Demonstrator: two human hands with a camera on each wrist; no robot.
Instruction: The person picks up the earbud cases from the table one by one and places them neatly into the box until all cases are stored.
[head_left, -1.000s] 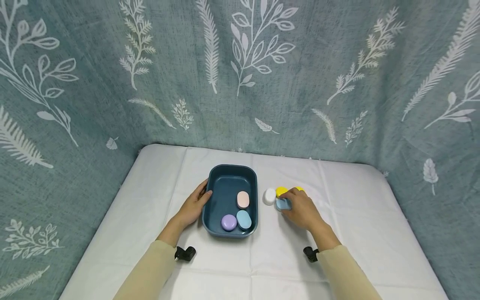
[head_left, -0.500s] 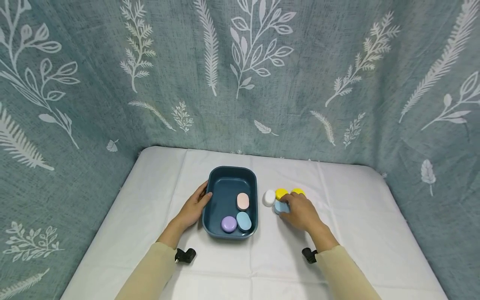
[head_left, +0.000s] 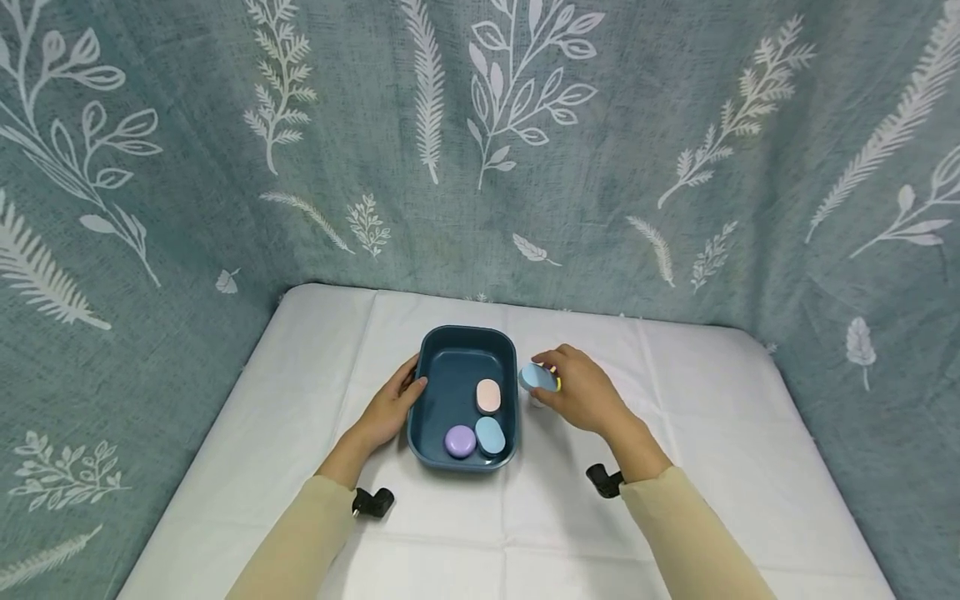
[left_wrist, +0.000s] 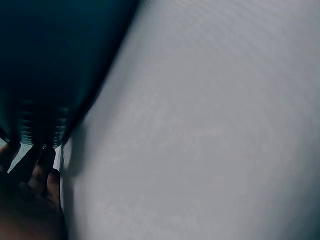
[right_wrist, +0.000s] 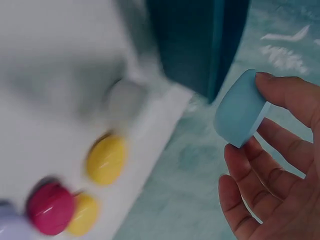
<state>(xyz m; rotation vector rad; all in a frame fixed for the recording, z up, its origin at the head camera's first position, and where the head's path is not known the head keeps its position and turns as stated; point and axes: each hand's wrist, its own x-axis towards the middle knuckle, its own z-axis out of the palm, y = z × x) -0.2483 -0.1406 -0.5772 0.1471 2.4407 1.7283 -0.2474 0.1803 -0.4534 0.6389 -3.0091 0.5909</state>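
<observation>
My right hand (head_left: 588,393) pinches a light blue oval block (head_left: 537,377) between thumb and fingertips, tilted in the air just outside the right rim of a dark blue bin (head_left: 442,379). In the right wrist view the block (right_wrist: 241,110) shows a smooth rounded side and a flat edge. My left hand (head_left: 386,410) grips the bin's left wall, thumb at the rim; the left wrist view shows its fingers (left_wrist: 42,172) against the outside. Inside the bin lie a pale pink oval block (head_left: 487,396), another light blue one (head_left: 491,436) and a round purple one (head_left: 460,442).
On the white cloth right of the bin are a white piece (right_wrist: 127,100), two yellow ones (right_wrist: 106,159), a magenta one (right_wrist: 51,208) and a lavender one (right_wrist: 12,225). My right hand hides most of them in the head view. A patterned green curtain (head_left: 480,242) stands behind.
My right hand has lifted the light blue block off the cloth and carried it left and away from me, to the bin's right rim. The left hand keeps its hold on the bin.
</observation>
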